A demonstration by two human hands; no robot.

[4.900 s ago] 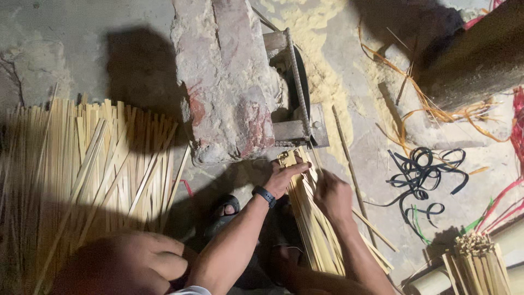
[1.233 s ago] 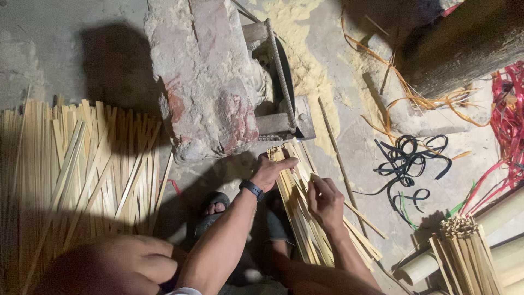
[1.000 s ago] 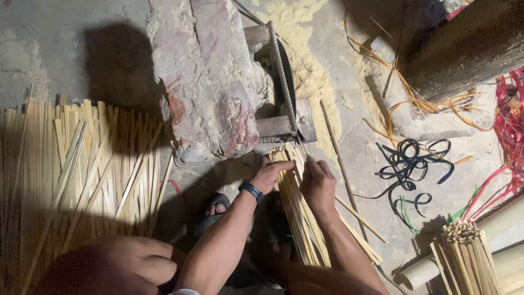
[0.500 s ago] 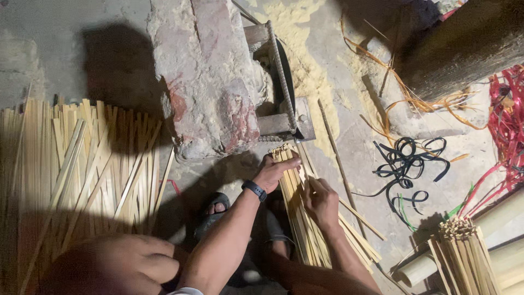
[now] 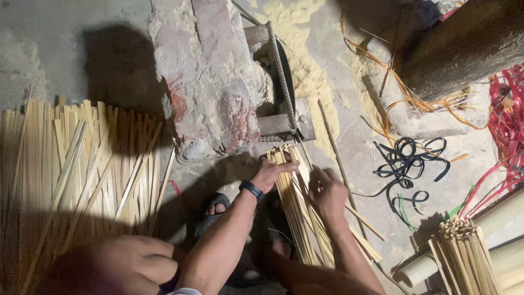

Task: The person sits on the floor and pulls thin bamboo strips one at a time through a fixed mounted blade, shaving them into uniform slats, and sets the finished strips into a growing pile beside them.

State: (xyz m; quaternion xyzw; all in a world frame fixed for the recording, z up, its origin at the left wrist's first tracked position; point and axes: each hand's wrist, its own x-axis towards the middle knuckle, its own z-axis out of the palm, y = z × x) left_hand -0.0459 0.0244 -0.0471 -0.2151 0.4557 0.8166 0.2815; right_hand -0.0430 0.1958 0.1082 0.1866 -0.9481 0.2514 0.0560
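1. A large spread of split bamboo strips (image 5: 82, 180) lay on the floor (image 5: 49, 60) at left, looking already processed.
2. The brick block (image 5: 210, 82) carried a metal cutter (image 5: 284, 104).
3. The strip bundle (image 5: 297, 207) in hand butted against the cutter, seemingly mid-batch.
4. Left hand (image 5: 270, 172) closed over the bundle's top end.
5. Right hand (image 5: 327, 191) rested on the bundle, fingers curled; full grip unclear.
6. A tied bundle (image 5: 464, 257) stood well apart at right.

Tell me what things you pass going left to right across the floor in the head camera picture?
Pile of bamboo sticks → brick block → left hand → right hand → black straps → tied stick bundle → red strings.
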